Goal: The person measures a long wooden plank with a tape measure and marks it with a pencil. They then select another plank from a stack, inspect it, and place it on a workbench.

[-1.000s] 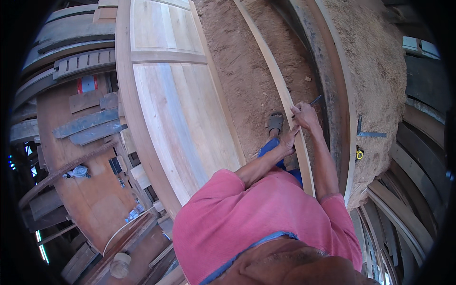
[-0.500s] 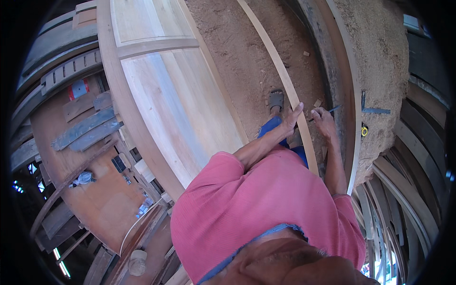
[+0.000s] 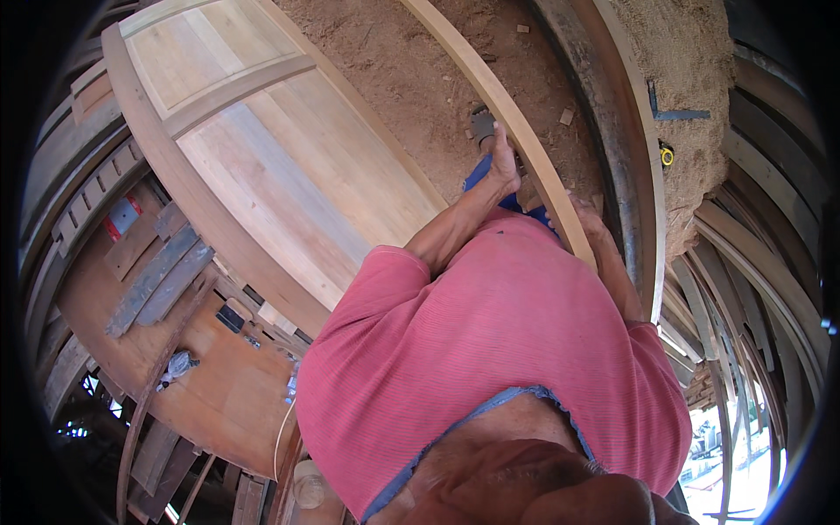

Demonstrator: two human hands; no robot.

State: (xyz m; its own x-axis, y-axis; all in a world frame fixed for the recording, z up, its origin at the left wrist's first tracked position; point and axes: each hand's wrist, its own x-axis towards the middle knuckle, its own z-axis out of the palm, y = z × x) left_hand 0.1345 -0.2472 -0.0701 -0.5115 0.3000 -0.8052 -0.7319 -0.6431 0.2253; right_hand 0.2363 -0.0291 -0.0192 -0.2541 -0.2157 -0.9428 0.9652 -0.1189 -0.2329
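Observation:
A long, narrow wooden strip [image 3: 494,83] runs from the far edge toward my body, its near end close to my shirt. My left hand [image 3: 505,164] grips the strip from its left side, with the thumb up along the edge. Nearer to me, my right hand [image 3: 588,217] is at the strip's right side, partly hidden by the wood, and its fingertips seem to show underneath on the left. No pen shows in the right hand now. To the left lies a large panelled wooden door [image 3: 289,175].
On the right, a long board edge [image 3: 649,175] borders a sawdust-covered surface with a blue-grey try square [image 3: 682,115] and a yellow tape measure [image 3: 667,156]. Timber offcuts [image 3: 166,271] lie at left, stacked boards [image 3: 770,254] at far right. Small wood blocks [image 3: 567,116] dot the floor.
The strip has tilted and swung left at its far end. My left hand has shifted left and lower along it. My right hand, earlier holding a dark pen beside the strip, has moved in against it.

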